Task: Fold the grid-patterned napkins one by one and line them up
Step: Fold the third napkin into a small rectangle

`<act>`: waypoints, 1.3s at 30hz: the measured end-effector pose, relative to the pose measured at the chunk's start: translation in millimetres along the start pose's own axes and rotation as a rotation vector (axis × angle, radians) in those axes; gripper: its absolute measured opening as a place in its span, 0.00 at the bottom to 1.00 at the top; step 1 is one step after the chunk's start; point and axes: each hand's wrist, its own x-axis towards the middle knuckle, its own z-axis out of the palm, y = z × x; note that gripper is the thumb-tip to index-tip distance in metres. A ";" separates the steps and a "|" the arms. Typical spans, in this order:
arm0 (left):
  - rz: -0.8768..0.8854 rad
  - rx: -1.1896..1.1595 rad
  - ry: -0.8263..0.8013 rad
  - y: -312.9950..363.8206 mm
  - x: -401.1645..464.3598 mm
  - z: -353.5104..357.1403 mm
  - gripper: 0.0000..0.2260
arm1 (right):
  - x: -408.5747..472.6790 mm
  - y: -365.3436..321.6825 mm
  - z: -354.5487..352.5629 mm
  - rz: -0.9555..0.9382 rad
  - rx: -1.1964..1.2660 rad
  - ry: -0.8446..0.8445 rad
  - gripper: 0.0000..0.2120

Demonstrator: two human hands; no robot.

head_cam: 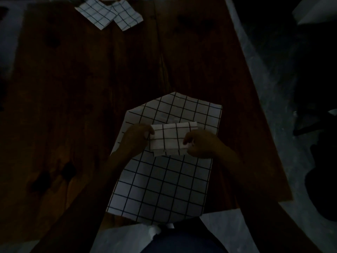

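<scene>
A small folded grid-patterned napkin (172, 137) is held between both hands just above the table. My left hand (135, 139) pinches its left edge and my right hand (202, 144) pinches its lower right corner. Beneath it lies a large unfolded grid-patterned napkin (164, 181), spread flat at the near edge of the table, possibly a stack. Two folded grid-patterned napkins (96, 12) (127, 13) lie side by side at the far edge of the table, slightly overlapping.
The dark wooden table (82, 97) fills most of the view in dim light. A pale floor (264, 73) runs along its right side. My lap (182, 240) shows at the bottom.
</scene>
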 end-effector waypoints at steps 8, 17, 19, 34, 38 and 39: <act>0.020 0.142 0.063 18.4 -10.7 40.9 0.25 | 13.0 -14.9 26.2 -0.040 0.031 0.381 0.19; -0.073 0.229 -0.031 13.6 -8.0 76.6 0.33 | 50.8 -1.1 75.1 -0.129 -0.186 0.247 0.29; -0.069 0.240 -0.001 15.1 -10.0 77.0 0.35 | 53.5 6.5 81.0 -0.146 -0.212 0.237 0.31; -0.268 0.063 0.222 21.4 20.5 57.4 0.11 | 57.2 -5.5 77.0 -0.136 -0.062 0.400 0.28; -0.192 0.088 0.155 17.3 24.0 53.5 0.09 | 63.0 -13.0 74.6 -0.158 -0.163 0.493 0.22; -0.134 0.055 0.156 15.9 24.5 51.6 0.08 | 64.8 -15.4 73.7 -0.186 -0.174 0.514 0.21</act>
